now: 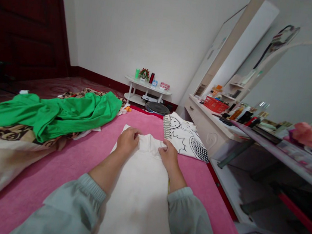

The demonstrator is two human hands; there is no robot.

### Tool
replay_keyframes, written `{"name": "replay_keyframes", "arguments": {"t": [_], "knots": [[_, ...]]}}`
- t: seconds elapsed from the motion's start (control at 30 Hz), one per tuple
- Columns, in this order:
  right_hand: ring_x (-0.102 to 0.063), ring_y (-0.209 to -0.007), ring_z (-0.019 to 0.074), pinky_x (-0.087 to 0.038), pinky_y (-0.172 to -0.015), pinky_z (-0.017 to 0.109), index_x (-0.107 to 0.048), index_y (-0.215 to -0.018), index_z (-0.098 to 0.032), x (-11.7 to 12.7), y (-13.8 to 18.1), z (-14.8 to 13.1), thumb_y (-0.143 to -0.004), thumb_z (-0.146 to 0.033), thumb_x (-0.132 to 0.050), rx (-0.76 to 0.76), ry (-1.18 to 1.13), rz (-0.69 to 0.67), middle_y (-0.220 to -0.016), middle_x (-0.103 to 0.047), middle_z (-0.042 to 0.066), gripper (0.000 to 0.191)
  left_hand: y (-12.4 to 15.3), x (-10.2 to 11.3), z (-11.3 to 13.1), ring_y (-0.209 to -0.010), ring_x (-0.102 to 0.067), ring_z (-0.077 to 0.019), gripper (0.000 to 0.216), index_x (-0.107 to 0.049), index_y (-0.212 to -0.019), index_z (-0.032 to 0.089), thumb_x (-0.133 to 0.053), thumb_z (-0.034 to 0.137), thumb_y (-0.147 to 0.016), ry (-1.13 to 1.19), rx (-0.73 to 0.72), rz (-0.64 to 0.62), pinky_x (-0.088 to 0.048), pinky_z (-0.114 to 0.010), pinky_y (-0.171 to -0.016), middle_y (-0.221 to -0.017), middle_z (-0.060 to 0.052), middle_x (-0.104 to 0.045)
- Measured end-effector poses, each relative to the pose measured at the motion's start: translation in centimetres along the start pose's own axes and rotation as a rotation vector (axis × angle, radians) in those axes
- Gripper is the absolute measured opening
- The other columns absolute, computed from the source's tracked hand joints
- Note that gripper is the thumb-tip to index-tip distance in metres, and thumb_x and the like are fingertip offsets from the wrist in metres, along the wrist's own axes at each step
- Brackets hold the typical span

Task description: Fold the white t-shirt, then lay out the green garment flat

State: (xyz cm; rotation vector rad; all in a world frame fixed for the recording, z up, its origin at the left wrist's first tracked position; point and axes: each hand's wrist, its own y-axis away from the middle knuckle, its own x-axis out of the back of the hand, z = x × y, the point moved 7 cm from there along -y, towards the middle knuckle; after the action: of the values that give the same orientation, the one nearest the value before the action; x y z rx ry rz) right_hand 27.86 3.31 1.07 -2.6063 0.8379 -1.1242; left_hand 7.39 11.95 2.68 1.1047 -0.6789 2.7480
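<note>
A long white garment [142,190] lies folded lengthwise on a pink bed cover [193,189], stretching from my body toward the far end. My left hand [127,140] pinches its far edge on the left, fingers closed on the fabric. At the right corner of the same edge, my right hand [169,156] grips the cloth between thumb and fingers. The fabric between both hands is slightly raised and wrinkled. Just beyond my right hand lies a folded white cloth with black line drawings [185,139].
Left of my hands, a green garment [60,111] lies heaped on a brown-patterned blanket [19,150]. A low white table [148,86] stands by the wall. Along the right side runs a dresser [214,120] with a red basket [216,104] and several bottles.
</note>
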Motion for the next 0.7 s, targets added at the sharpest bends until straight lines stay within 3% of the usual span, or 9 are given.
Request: {"name": "replay_keyframes", "arguments": {"t": [0.13,0.2,0.33,0.4,0.6,0.7], "knots": [[-0.062,-0.085,0.0176,-0.048,-0.083,0.030,-0.066,-0.109,-0.019,1.4,0.8,-3.7,-0.077,-0.014,-0.051,0.234,0.051,0.103,-0.111,-0.064,0.008,0.035,0.5,0.7,1.6,-0.082,-0.059,-0.0150,0.020,-0.070,-0.091,0.020,-0.054,0.016,-0.078,0.051,-0.113,0.052,-0.045,-0.024,-0.075,-0.092,-0.003,-0.065],[-0.060,-0.092,0.0177,-0.047,-0.084,0.029,-0.069,-0.101,-0.021,1.2,1.2,-5.0,-0.082,-0.016,-0.050,0.307,0.074,0.051,-0.104,-0.066,0.006,0.027,0.8,0.6,2.7,-0.079,-0.059,-0.0150,0.019,-0.069,-0.085,0.019,-0.052,0.026,-0.084,0.070,-0.184,0.029,-0.044,-0.024,-0.073,-0.087,-0.003,-0.065],[-0.060,-0.094,0.0178,-0.044,-0.086,0.028,-0.073,-0.089,-0.021,-0.6,1.4,-4.7,-0.082,-0.020,-0.056,0.286,0.178,-0.185,-0.097,-0.069,0.004,0.018,1.2,-0.9,3.1,-0.076,-0.059,-0.0169,0.030,-0.069,-0.072,0.018,-0.049,0.033,-0.088,-0.049,-0.196,-0.177,-0.041,-0.025,-0.068,-0.079,-0.005,-0.066],[-0.060,-0.094,0.0173,-0.043,-0.086,0.027,-0.073,-0.088,-0.021,-0.7,1.3,-4.1,-0.082,-0.018,-0.056,0.257,0.199,-0.202,-0.098,-0.070,0.004,0.018,1.2,-1.4,2.9,-0.080,-0.060,-0.0171,0.024,-0.071,-0.073,0.019,-0.051,0.027,-0.085,-0.075,-0.190,-0.226,-0.041,-0.025,-0.070,-0.084,-0.005,-0.067],[-0.060,-0.081,0.0156,-0.044,-0.075,0.025,-0.072,-0.082,-0.021,0.4,1.4,-4.6,-0.082,-0.018,-0.054,0.218,0.167,-0.093,-0.086,-0.069,0.002,0.018,1.1,-1.2,2.7,-0.083,-0.062,-0.0179,0.024,-0.073,-0.092,0.021,-0.050,0.022,-0.083,-0.026,-0.190,-0.183,-0.042,-0.025,-0.072,-0.092,-0.004,-0.072],[-0.060,-0.078,0.0148,-0.045,-0.073,0.024,-0.074,-0.084,-0.022,-0.7,1.8,-5.3,-0.080,-0.019,-0.058,0.254,0.155,-0.221,-0.086,-0.067,0.002,0.017,1.3,-1.3,2.9,-0.086,-0.063,-0.0193,0.026,-0.073,-0.097,0.023,-0.051,0.025,-0.083,-0.051,-0.199,-0.204,-0.043,-0.026,-0.074,-0.093,-0.004,-0.073]]}}
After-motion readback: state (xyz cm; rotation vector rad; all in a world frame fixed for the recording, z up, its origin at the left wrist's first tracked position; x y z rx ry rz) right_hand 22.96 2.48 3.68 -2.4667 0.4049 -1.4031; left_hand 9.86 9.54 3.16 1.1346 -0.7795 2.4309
